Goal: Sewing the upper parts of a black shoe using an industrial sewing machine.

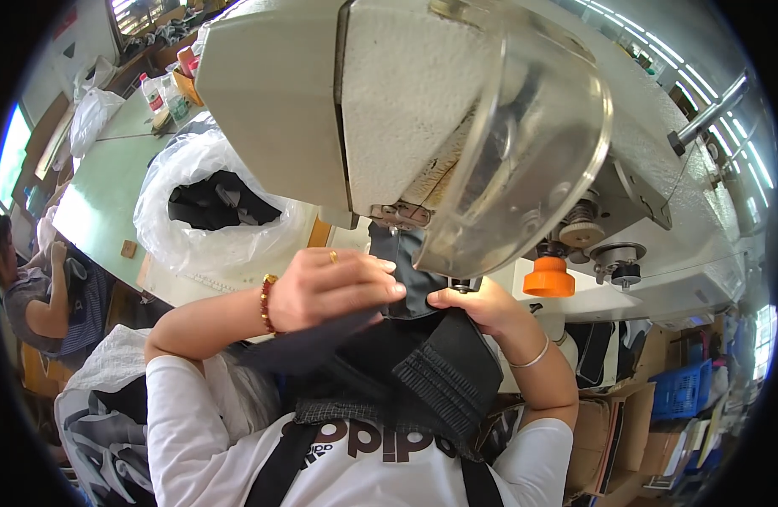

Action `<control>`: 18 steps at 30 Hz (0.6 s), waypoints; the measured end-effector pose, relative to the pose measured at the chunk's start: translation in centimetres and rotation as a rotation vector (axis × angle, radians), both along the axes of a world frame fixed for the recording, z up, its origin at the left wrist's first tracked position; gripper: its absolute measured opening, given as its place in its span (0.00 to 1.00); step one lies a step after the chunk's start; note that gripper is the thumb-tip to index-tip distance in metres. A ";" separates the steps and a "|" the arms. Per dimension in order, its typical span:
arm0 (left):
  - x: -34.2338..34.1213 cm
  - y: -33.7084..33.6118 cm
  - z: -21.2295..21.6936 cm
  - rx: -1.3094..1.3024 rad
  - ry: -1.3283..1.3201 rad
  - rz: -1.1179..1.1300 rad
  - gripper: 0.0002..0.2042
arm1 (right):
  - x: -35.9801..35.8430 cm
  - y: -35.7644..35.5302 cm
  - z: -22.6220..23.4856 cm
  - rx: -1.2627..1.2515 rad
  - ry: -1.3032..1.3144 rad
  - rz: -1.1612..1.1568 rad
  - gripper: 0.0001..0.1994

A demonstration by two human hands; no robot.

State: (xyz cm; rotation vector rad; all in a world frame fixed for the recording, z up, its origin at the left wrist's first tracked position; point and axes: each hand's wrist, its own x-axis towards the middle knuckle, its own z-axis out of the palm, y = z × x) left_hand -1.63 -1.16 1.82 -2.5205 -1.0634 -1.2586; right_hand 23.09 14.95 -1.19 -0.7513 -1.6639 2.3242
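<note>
Dark garment cloth (410, 291) runs from under the sewing machine's needle area (397, 221) toward my lap. My right hand (488, 306) pinches its right edge, thumb on top and the other fingers hidden. To the left, my left hand (338, 291) reaches over the cloth with fingers stretched forward and close together. A loose dark flap, smeared by motion, hangs beneath this hand, apparently caught between fingers and thumb. Nearer me, a gathered elastic band (446, 389) on the same garment lies against my front.
The pale machine head (270, 101) and its clear guard (532, 144) overhang both hands. An orange knob (548, 277) sits right. At left are a plastic bag (156, 207) of dark pieces and a green table (101, 198). Another person (46, 296) works far left. Cardboard boxes (630, 431) stand lower right.
</note>
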 end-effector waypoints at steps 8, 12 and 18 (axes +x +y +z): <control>0.3 -3.2 0.0 -0.431 -0.841 0.066 0.12 | 0.7 1.9 -2.4 -0.290 0.156 0.090 0.08; 0.2 -3.4 0.7 -0.151 -0.089 0.149 0.16 | 1.0 2.8 -3.2 -0.316 0.169 0.123 0.10; 1.2 -3.0 0.4 0.062 0.222 0.143 0.17 | 1.5 2.3 -4.9 -0.143 0.200 0.051 0.12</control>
